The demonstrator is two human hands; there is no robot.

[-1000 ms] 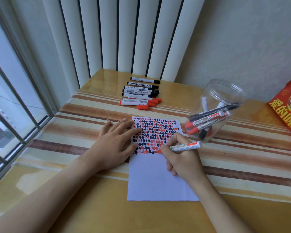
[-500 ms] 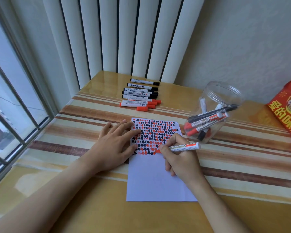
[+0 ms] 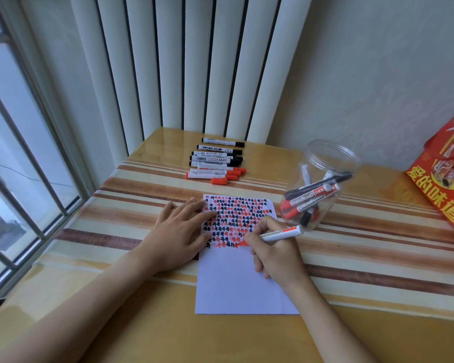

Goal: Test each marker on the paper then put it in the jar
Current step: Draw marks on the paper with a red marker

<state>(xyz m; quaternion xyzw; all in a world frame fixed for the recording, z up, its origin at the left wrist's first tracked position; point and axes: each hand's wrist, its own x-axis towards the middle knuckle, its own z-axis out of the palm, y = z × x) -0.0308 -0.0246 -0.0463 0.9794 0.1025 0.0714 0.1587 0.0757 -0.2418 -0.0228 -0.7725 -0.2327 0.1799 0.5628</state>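
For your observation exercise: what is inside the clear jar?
The jar holds several whiteboard markers, red-capped and black-capped, leaning crossed over each other. Their exact number cannot be told, since they overlap.

Tabletop (image 3: 142, 336) is glossy yellow-tan wood with brown and cream stripes running across it under a clear cover. Relative to it: a window (image 3: 24, 166) with grey metal bars runs along its left edge, white vertical blinds (image 3: 194, 64) with dark gaps hang behind its far edge, and a pale textured wall (image 3: 378, 74) stands behind its far right part. A red bag (image 3: 446, 176) with yellow Chinese characters and a food picture stands on its far right edge, partly cut off by the frame.
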